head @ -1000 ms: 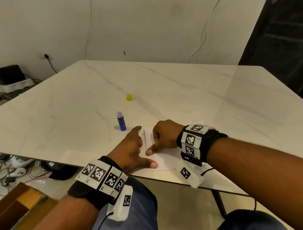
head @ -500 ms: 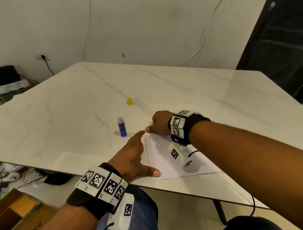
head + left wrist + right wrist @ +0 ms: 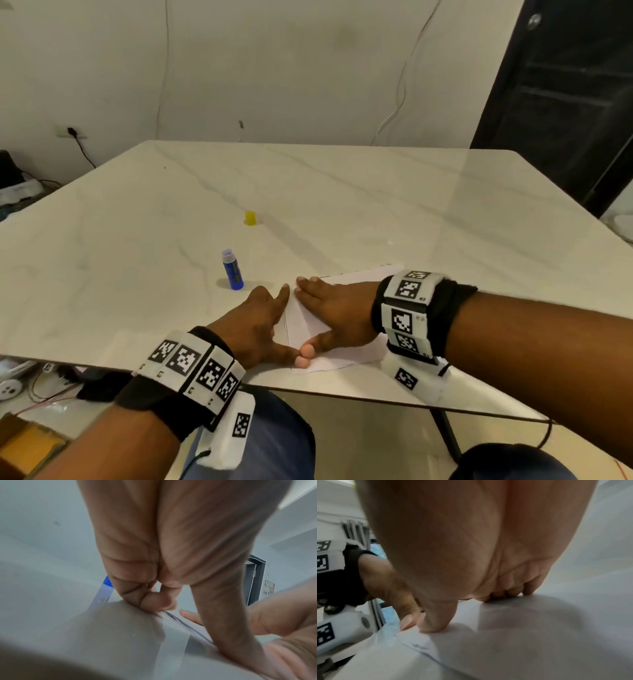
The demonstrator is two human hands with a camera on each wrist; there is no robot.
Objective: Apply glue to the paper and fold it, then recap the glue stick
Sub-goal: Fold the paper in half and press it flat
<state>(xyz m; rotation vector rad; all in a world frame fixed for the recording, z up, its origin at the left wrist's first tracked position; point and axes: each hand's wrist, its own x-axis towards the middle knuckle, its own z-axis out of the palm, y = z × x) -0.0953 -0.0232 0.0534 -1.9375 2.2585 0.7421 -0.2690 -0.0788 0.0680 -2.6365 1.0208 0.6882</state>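
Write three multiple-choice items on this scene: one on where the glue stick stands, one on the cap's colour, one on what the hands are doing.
1. Where does the glue stick stand?
A. On the paper
B. On the table, left of the paper
C. In the right hand

2. What colour is the loose cap?
A. Yellow
B. Red
C. Black

3. What are the two hands doing?
A. Holding the cap
B. Hanging off the table
C. Pressing on the folded paper

Answers: 1 B, it stands upright on the bare table beyond the left hand; 2 A, the cap farther back is yellow; 3 C, the left hand and right hand lie on the sheet, thumbs meeting.
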